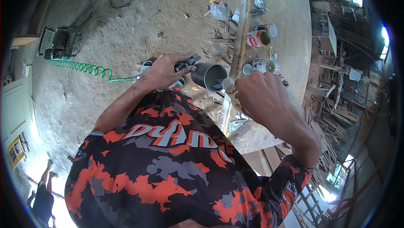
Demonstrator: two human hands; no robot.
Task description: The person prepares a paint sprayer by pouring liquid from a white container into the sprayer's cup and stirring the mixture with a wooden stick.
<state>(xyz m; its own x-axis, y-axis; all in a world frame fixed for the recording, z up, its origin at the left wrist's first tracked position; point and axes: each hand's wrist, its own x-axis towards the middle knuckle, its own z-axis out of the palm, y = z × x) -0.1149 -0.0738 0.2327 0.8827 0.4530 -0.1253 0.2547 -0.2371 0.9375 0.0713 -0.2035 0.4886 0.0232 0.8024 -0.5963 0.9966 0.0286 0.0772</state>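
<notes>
My left hand (168,69) is closed around a dark spray gun (186,63), with its grey metal cup (203,79) facing up so that I look into its open mouth. In my right hand (263,95) is a pale, translucent bottle (228,85), its mouth tipped over the cup's right rim. Something clear shows inside the cup beside the bottle's mouth; whether liquid is flowing, I cannot make out. The fingers of my right hand wrap around the bottle and hide most of it. A green coiled air hose (90,69) runs to my left forearm.
An air compressor (62,43) stands on the dirt floor at left. On the workbench (290,59) at right are a red-and-white paint can (253,39), another open can (261,65) and a lid (258,2). Scraps (227,1) lie beyond. A person (42,200) is at lower left.
</notes>
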